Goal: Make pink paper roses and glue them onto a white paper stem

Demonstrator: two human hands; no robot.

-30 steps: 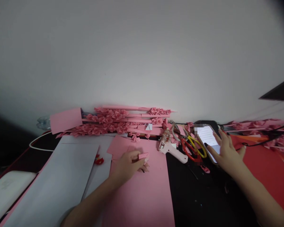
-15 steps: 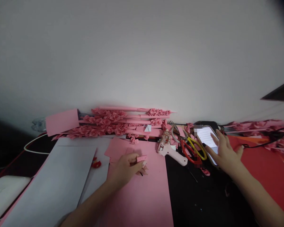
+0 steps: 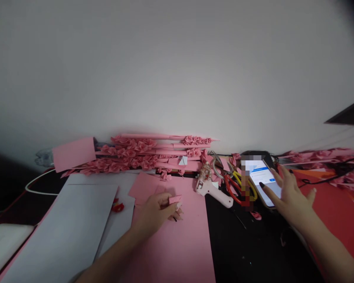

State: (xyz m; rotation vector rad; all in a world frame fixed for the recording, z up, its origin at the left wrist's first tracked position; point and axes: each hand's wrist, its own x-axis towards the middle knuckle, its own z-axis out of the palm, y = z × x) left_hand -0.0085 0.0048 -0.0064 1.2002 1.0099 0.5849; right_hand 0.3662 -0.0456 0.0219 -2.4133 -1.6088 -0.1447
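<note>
My left hand (image 3: 157, 210) pinches a small folded pink paper (image 3: 175, 199) above a large pink sheet (image 3: 183, 247). At the right, my right hand (image 3: 292, 196) spreads its fingers over a lit phone (image 3: 265, 177), the thumb over the screen's lower part; nothing is held in it. The screen shows a white page with blue parts. Between the hands lie a pale glue gun (image 3: 214, 192), red-handled scissors (image 3: 231, 190) and a yellow-handled tool (image 3: 237, 179), partly hidden by a blurred patch.
Pink paper flower stems (image 3: 129, 161) line the wall. White sheets (image 3: 70, 224) lie at the left beside a white device (image 3: 6, 243). Red sheets (image 3: 336, 220) are at the right, and a small white folded paper (image 3: 183, 160) rests among the stems.
The phone screen has changed from a list of text to a page with blue parts. My right hand has shifted slightly right and down. My left hand still holds the pink paper.
</note>
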